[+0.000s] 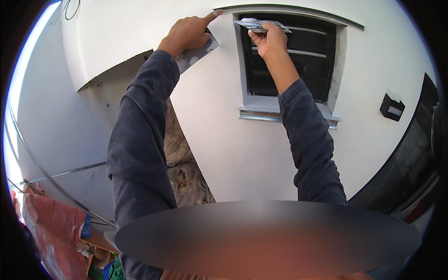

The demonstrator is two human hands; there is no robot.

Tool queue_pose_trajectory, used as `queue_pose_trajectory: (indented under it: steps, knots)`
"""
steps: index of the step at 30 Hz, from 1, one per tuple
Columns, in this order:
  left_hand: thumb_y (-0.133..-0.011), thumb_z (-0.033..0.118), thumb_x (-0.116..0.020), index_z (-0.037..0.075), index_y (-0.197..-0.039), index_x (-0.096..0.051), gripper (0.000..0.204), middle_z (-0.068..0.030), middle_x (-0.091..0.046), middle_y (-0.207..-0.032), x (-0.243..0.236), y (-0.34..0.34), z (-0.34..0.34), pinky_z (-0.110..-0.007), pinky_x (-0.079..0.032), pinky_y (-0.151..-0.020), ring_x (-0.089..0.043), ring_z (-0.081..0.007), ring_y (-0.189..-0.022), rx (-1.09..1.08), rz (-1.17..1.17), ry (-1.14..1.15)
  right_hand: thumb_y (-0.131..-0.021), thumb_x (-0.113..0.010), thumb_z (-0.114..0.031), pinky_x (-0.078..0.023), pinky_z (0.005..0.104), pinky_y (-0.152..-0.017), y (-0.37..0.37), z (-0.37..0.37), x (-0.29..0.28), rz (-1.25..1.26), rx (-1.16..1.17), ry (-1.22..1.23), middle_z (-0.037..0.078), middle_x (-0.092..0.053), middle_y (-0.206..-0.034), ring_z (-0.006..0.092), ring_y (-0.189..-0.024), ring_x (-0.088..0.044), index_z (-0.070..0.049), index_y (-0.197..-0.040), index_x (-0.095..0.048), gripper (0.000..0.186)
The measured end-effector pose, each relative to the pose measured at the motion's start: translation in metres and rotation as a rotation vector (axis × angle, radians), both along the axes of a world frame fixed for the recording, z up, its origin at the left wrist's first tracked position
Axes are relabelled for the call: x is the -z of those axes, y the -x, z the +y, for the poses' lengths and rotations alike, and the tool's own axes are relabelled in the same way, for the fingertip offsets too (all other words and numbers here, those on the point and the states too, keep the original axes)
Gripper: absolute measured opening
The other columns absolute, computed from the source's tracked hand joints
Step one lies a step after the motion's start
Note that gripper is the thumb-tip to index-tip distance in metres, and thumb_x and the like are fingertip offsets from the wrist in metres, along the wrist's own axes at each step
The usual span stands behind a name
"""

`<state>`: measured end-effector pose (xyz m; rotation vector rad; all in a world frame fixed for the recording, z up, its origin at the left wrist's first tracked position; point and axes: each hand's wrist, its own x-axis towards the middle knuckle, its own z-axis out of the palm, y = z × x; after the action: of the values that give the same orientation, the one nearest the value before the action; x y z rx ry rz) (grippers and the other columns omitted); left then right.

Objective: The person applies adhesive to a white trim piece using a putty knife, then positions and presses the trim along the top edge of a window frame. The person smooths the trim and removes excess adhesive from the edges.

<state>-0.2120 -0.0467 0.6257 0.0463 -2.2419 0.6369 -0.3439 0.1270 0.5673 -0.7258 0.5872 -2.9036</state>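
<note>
My left hand reaches up to the left end of the dark-edged strip above a window. Its index finger is stretched out, with white paste on the tip, touching the strip's end; the other fingers are loosely curled. In front of the window's upper left corner, my right hand grips a thin, flat metal scraper, thumb below and fingers above. A lump of white paste sits on the scraper's left part. The scraper's handle, if any, is hidden by the hand.
The window has dark glass, bars and a projecting sill in a white wall. A black wall lamp is at right. Wrapped plastic shows behind my left arm. Lower left are a cable and a red sheet.
</note>
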Motion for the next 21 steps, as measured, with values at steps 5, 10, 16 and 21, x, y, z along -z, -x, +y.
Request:
queue_pose_trajectory:
  steps: [5, 10, 16, 21]
  knots:
    - [-0.077, 0.008, -0.062, 0.032, -0.153, -0.039, 0.083, -0.0143, -0.074, -0.092, -0.006, 0.002, 0.006, -0.039, -0.06, -0.079, -0.074, -0.0277, -0.078, -0.066, -0.035, -0.027, -0.092, -0.051, -0.001, -0.066, 0.0439, -0.066, -0.001, -0.017, -0.022, 0.001, 0.062, 0.0, 0.021, -0.058, -0.104, 0.0325, -0.085, -0.067, 0.011, -0.114, -0.046, 0.026]
    - [-0.078, 0.011, -0.067, 0.031, -0.153, -0.041, 0.082, -0.0135, -0.075, -0.095, -0.012, 0.004, 0.009, -0.038, -0.06, -0.08, -0.075, -0.0261, -0.079, -0.12, -0.058, -0.036, -0.093, -0.049, 0.001, -0.064, 0.0502, -0.074, 0.01, -0.012, -0.036, -0.001, 0.037, 0.003, 0.023, -0.056, -0.106, 0.0371, -0.084, -0.065, 0.01, -0.116, -0.043, 0.026]
    - [-0.078, 0.009, -0.068, 0.032, -0.151, -0.043, 0.081, -0.0143, -0.075, -0.102, -0.014, 0.005, 0.008, -0.036, -0.06, -0.082, -0.075, -0.0254, -0.083, -0.136, -0.087, -0.1, -0.091, -0.047, 0.005, -0.063, 0.0535, -0.082, 0.016, -0.008, -0.049, -0.073, -0.123, 0.109, 0.026, -0.052, -0.108, 0.0421, -0.091, -0.062, 0.011, -0.12, -0.039, 0.031]
    - [-0.078, 0.01, -0.067, 0.031, -0.149, -0.047, 0.076, -0.0123, -0.075, -0.1, -0.014, 0.002, 0.008, -0.036, -0.06, -0.082, -0.074, -0.0257, -0.08, -0.128, -0.07, -0.051, -0.089, -0.051, 0.006, -0.062, 0.0542, -0.084, 0.008, -0.005, -0.052, -0.006, -0.107, 0.12, 0.025, -0.051, -0.11, 0.042, -0.096, -0.06, 0.011, -0.118, -0.039, 0.031]
